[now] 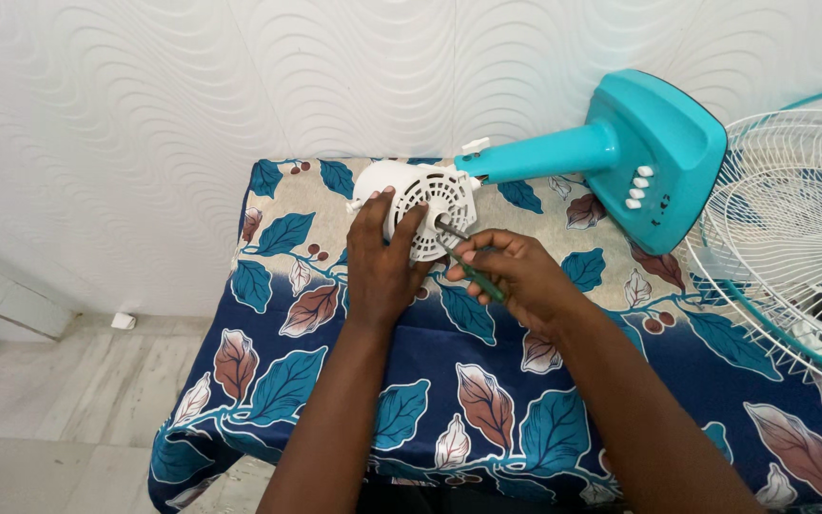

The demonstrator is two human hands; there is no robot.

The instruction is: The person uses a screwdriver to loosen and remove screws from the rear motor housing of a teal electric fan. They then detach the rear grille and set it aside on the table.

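A white fan motor housing (430, 195) lies on its side on the cloth-covered table, joined to a turquoise neck and base (654, 152) with white buttons. My left hand (382, 262) grips the housing's front face, fingers spread over its vents. A green-handled screwdriver (473, 276) is held in my right hand (516, 276), with its tip at the lower right of the housing, near the metal shaft (451, 228).
A white wire fan guard (792, 238) with a turquoise rim lies at the table's right edge. The table wears a blue and beige leaf-print cloth (430, 381). A white textured wall is behind; pale marble floor (49, 400) lies to the left.
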